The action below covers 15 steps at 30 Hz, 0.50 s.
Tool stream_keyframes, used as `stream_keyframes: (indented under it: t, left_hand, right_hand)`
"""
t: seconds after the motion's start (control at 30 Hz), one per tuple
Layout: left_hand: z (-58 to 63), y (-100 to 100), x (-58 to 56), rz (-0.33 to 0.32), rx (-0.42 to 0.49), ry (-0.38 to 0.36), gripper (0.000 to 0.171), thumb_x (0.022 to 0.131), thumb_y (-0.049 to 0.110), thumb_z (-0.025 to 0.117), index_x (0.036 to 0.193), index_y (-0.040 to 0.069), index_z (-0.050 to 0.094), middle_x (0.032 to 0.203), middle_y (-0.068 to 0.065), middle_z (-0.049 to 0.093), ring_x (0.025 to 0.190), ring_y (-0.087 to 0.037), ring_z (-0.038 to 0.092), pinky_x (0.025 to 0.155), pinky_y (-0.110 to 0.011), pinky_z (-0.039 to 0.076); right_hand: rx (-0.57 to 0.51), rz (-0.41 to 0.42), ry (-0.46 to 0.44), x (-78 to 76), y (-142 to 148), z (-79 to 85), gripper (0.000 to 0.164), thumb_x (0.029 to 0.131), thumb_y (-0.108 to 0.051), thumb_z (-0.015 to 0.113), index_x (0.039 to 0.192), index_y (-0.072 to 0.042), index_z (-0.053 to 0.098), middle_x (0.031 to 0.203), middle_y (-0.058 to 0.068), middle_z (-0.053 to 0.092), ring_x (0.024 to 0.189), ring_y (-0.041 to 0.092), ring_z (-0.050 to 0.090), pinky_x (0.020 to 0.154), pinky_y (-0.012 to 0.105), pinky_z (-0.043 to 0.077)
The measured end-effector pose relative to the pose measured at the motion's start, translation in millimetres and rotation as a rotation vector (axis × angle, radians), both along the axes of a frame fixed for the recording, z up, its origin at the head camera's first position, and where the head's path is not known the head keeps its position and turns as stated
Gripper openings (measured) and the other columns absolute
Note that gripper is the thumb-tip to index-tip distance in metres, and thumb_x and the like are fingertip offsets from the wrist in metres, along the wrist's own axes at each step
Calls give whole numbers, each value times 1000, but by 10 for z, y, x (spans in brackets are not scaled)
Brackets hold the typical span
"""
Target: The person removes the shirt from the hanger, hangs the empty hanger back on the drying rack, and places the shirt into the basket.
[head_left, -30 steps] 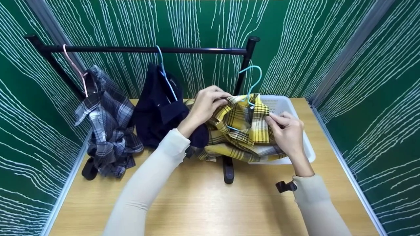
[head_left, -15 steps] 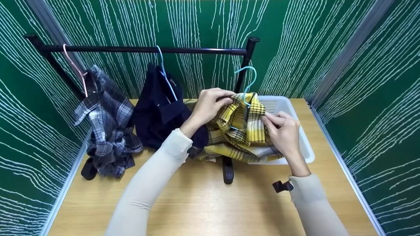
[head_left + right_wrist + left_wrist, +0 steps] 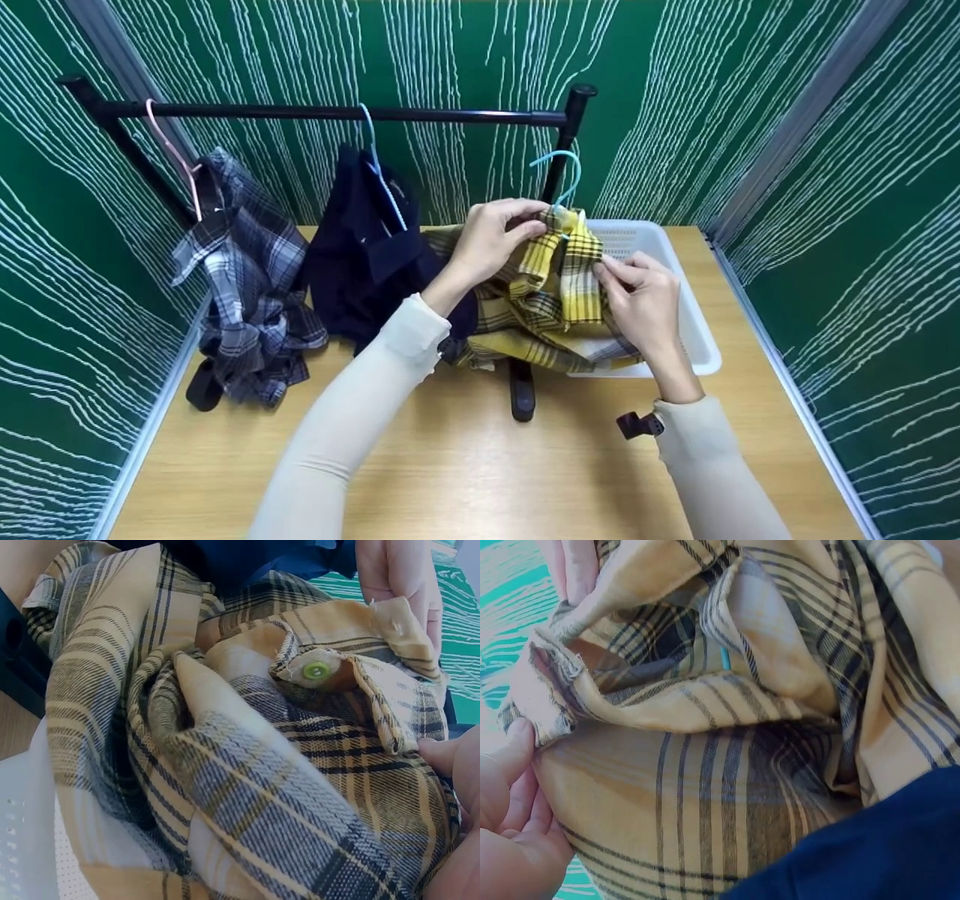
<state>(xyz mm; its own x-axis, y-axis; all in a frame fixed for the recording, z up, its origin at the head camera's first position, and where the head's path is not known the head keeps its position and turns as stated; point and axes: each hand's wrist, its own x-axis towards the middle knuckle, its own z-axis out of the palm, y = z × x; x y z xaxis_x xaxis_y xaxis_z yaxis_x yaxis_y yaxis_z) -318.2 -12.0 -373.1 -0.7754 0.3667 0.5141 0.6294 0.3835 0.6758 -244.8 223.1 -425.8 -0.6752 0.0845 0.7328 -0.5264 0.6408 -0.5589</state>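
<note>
A yellow-and-black plaid shirt (image 3: 581,281) is held up by both hands over a white basket, with its lower folds bunched below. Out of its collar rises the hook of a light blue hanger (image 3: 576,176); most of the hanger is hidden in the cloth. My left hand (image 3: 495,232) pinches the left side of the collar between thumb and fingers. On the other side my right hand (image 3: 643,300) pinches the front edge of the shirt. In the right wrist view a green button (image 3: 316,670) shows near the collar edge.
A black clothes rack (image 3: 465,115) spans the back, its foot (image 3: 523,390) on the wooden table (image 3: 480,480). From it hang a dark navy garment (image 3: 352,247) and a grey plaid shirt (image 3: 240,277). The white basket (image 3: 701,345) stands at right under the shirt.
My left hand has moved right toward my right hand, which shifted slightly left. The collar has closed in around the hanger, and its hook has moved left.
</note>
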Motion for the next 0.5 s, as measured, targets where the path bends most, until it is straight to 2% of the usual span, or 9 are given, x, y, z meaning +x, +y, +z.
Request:
stream_keyframes:
  t: [0.13,0.27,0.5]
  left_hand:
    - [9,29,11,-10,33,-26,29,99,21,74,125,9,78,123,-5,78,114,-12,71,100,-17,49]
    - [-3,52,22,2,61,-55,29,99,21,73,126,9,77,124,-3,78,116,-10,70,102,-18,49]
    - [-47,63,44,52,-48,-16,32,105,22,67,133,8,73,131,-7,74,124,-20,65,109,-27,45]
  right_hand:
    - [-7,3,2,-2,-22,19,21,88,1,84,108,-1,80,72,14,65,64,10,49,62,15,36]
    - [-16,10,2,-13,-46,18,20,88,1,84,108,-1,80,75,14,69,65,9,51,62,13,38]
    - [2,30,-17,-25,-44,-21,19,90,-2,84,108,-3,82,79,13,74,67,8,53,63,15,37]
